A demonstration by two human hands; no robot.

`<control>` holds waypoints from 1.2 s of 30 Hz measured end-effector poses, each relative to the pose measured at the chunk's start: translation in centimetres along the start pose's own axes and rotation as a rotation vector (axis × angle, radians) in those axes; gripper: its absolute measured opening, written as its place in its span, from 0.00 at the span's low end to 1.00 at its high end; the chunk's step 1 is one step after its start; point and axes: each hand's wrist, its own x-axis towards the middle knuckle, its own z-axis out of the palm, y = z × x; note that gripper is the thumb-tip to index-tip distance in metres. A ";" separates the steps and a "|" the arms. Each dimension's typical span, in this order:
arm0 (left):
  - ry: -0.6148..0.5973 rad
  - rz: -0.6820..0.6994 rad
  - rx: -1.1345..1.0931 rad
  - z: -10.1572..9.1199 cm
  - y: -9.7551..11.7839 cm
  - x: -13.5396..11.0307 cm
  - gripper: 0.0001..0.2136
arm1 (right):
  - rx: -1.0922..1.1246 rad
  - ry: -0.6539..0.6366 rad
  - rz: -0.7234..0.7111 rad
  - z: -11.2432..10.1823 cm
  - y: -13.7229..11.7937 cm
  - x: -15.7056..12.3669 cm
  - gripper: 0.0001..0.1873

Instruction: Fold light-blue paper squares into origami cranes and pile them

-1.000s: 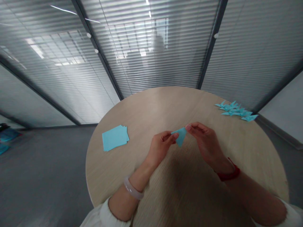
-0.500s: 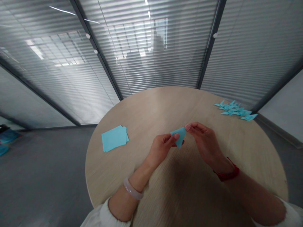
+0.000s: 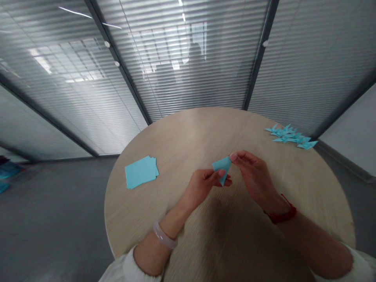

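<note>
A small folded piece of light-blue paper (image 3: 222, 163) is held between both hands above the table. My left hand (image 3: 203, 185) grips its lower part, thumb on top and fingers behind. With thumb and fingertips, my right hand (image 3: 253, 171) pinches the paper's upper right corner. The paper tapers to a point at the bottom; its far side is hidden from me. To the left lies a stack of light-blue paper sheets (image 3: 141, 172). Several folded light-blue paper cranes (image 3: 289, 135) sit grouped at the far right of the table.
The round wooden table (image 3: 199, 129) has its far edge close to a glass partition with blinds (image 3: 188, 90). Grey floor (image 3: 58, 211) shows on the left. Blue items (image 3: 8, 170) stand at the far left on the floor.
My left thumb has slid slightly lower on the paper, and the fingers behind it reach out a little further right. The right hand keeps its pinch on the corner.
</note>
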 end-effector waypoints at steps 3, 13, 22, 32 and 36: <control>-0.072 -0.032 -0.071 0.2 -0.1 0.0 0.22 | 0.076 0.017 -0.005 -0.1 0.1 0.2 0.12; -0.006 -0.049 -0.050 0.4 0.2 0.0 0.19 | 0.084 0.019 -0.021 -0.2 0.4 0.3 0.11; -0.120 -0.046 -0.042 0.3 -0.9 0.2 0.20 | 0.099 0.038 -0.040 -0.5 0.6 0.7 0.12; 0.054 0.030 0.269 0.6 -0.2 -0.4 0.18 | 0.150 0.049 -0.039 -0.4 0.4 0.6 0.10; 0.073 0.040 0.263 0.6 -0.2 -0.4 0.17 | 0.163 0.055 -0.024 -0.4 0.3 0.7 0.10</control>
